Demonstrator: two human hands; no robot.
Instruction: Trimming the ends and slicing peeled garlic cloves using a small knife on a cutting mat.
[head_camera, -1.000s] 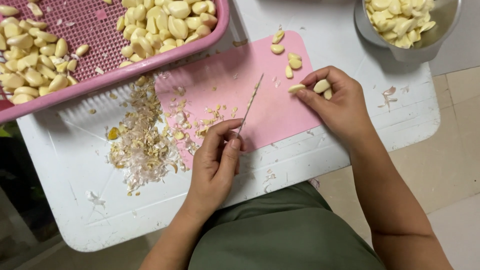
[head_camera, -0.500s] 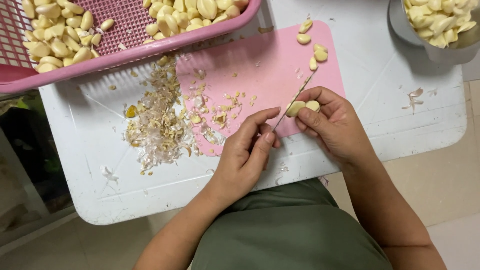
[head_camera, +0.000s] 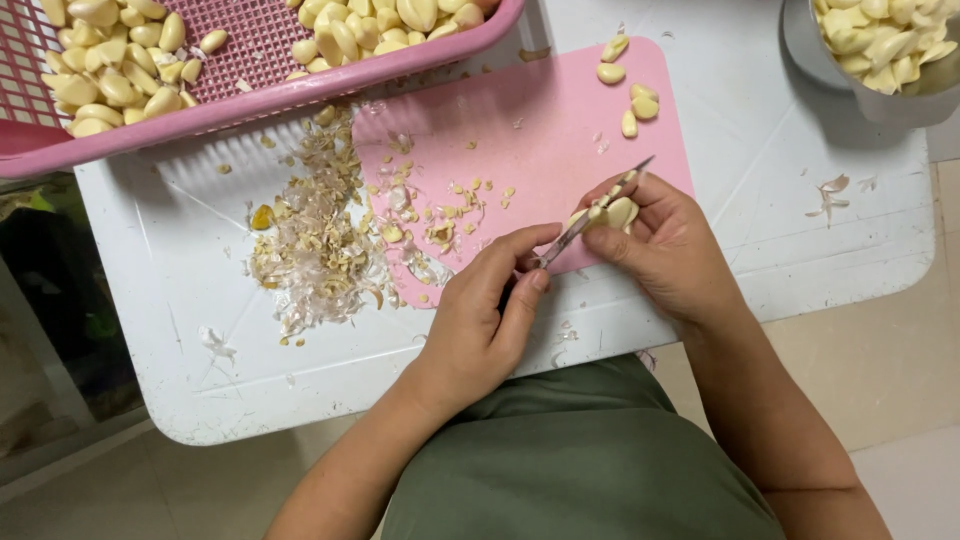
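White table (head_camera: 180, 300) with pink cutting board (head_camera: 520, 120); left hand (head_camera: 480, 320) clamped on knife (head_camera: 590, 215), right hand (head_camera: 670, 250) gripping garlic clove (head_camera: 620, 212).

Cutting mat (head_camera: 540, 110): plain pink. Basket (head_camera: 260, 100): darker pink, fine mesh-grid pattern on floor. Garlic cloves (head_camera: 100, 85) in basket: pale cream-yellow. Peel scraps (head_camera: 315, 245): tan and off-white, papery. Bench (head_camera: 180, 300): white, scuffed with thin scratch lines. Bowl (head_camera: 880, 100): grey metal. Knife blade (head_camera: 590, 215): silver. Garment (head_camera: 570, 460): olive green.
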